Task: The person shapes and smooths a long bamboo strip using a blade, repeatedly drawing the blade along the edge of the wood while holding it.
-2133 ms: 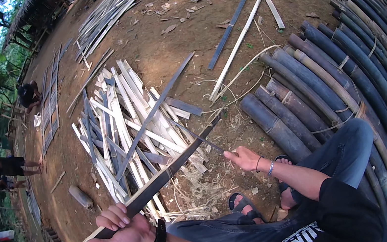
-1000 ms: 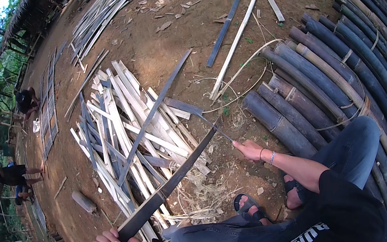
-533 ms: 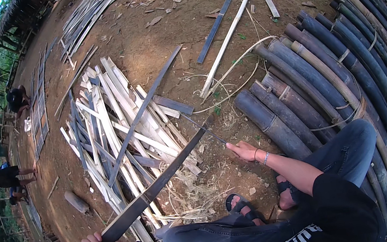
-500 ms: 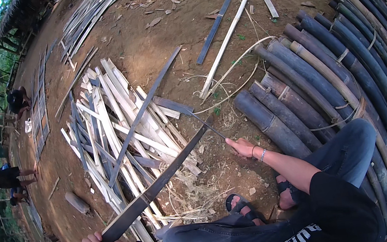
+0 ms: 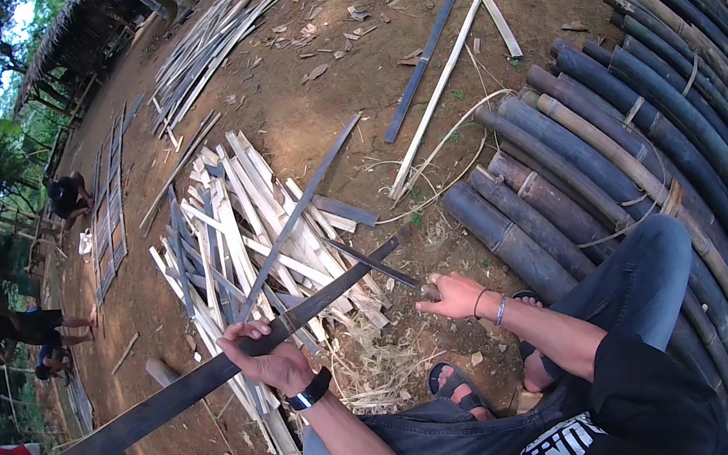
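A long dark split-bamboo strip [image 5: 156,409] slants across in front of me, from the lower left up to the middle. My left hand [image 5: 273,362] is closed around it near its middle, palm turned partly upward. In my right hand [image 5: 455,297] is the wooden handle of a long-bladed knife [image 5: 379,267]. Its thin dark blade points up and left, crossing the strip near the far end. Whether the edge touches the strip I cannot tell. Beneath both lies a pile of pale and dark bamboo slats [image 5: 236,190].
Thick dark bamboo poles [image 5: 515,228] lie bundled along my right, beside my bent knee. Curly shavings [image 5: 371,368] cover the ground by my sandalled feet. More slats [image 5: 424,63] lie farther off. Other people [image 5: 20,321] work at the far left near a bamboo lattice [image 5: 110,214].
My left hand has moved up and right, now gripping nearer the strip's middle. The strip lies flatter. The knife has tilted leftward and now crosses the strip. The view has shifted slightly.
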A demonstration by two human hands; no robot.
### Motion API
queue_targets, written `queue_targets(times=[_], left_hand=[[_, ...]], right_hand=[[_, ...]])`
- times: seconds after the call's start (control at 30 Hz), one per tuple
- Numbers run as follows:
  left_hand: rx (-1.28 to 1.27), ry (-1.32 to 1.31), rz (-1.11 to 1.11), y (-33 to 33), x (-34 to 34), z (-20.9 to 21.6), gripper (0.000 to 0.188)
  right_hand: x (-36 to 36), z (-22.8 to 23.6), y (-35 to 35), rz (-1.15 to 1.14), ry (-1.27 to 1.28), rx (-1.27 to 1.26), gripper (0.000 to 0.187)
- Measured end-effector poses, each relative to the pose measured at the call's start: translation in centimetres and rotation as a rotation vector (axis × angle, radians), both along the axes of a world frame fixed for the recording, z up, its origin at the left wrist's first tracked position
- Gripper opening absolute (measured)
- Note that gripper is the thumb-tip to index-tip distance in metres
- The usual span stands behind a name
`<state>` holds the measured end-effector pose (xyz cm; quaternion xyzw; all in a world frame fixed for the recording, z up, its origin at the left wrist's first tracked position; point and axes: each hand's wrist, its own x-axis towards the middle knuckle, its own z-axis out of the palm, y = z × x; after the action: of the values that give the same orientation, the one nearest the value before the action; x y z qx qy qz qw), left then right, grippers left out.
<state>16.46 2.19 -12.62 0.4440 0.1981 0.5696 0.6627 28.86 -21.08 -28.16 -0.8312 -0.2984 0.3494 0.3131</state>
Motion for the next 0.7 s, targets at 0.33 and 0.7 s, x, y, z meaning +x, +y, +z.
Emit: queue_targets(times=[0.33, 0.7], left_hand=[[0.046, 0.065, 0.080, -4.8, -3.9, 3.1, 0.048], [-0.118, 0.023, 0.232, 0.3, -6.8, 1.2, 0.049]], right_hand=[[-7.0, -4.5, -2.2, -0.023, 0.147, 0.203, 0.057], [-6.3, -6.1, -1.4, 0.120, 0.017, -0.102, 0.044]])
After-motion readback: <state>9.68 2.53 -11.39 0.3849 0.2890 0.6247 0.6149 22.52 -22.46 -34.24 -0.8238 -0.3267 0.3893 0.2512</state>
